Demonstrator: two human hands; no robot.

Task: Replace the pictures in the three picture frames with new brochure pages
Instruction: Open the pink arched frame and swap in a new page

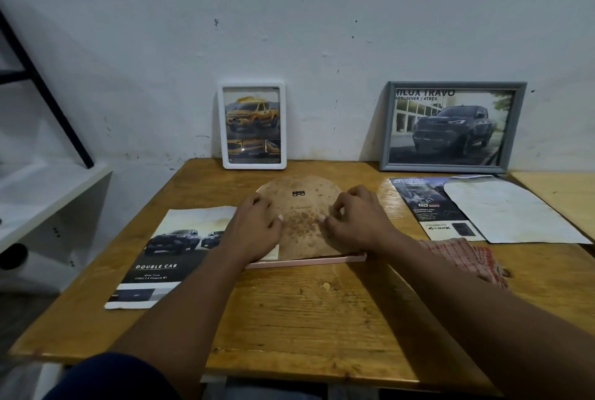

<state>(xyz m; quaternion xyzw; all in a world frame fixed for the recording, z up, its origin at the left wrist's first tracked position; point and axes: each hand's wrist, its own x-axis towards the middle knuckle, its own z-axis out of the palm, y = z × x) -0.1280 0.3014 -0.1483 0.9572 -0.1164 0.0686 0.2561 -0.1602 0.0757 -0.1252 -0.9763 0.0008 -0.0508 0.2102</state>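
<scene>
Closest to my view is a patch of dark blue clothing (106, 380) at the bottom edge, and both bare forearms reach forward from there over the wooden table (306, 319).

Both hands are palm down on the pink frame (309, 261), which lies face down at the middle of the table, its stained brown backing board (302, 203) facing up. I see the left hand (257, 225) at the board's left edge, fingers bent over the rim and thumb stretched onto the board. The right hand (357, 219) sits on the board's right side, fingers curled, with the tips and thumb touching the surface. For either hand I cannot tell whether it pinches something or only presses.

Left of the frame, partly under the left hand, a brochure page (161, 254) printed "DOUBLE CAB" lies flat. A checked cloth (463, 258) is bunched by the right forearm. Beyond it a dark leaflet (428, 206) lies with a white sheet (508, 209) overlapping its right side.

At the back edge two frames lean upright on the wall (289, 29). The white frame (254, 165) holds a yellow pickup picture, and the grey frame (444, 167) holds a dark pickup picture. A white shelf (48, 193) stands off to the left.
</scene>
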